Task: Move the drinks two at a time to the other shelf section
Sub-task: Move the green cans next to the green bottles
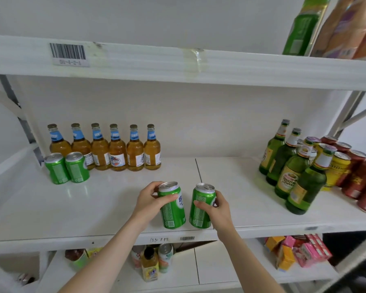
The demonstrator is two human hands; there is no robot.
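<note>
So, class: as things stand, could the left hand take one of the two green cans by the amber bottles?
Probably not yet: the left hand grips a green can. The way itself looks free, with bare shelf between it and the two standing cans.

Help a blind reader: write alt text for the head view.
The left hand grips the left green can and the right hand the right green can at the front of a white shelf. Six amber bottles and two more green cans stand back left; green bottles, yellow cans and red cans crowd the right.
</note>
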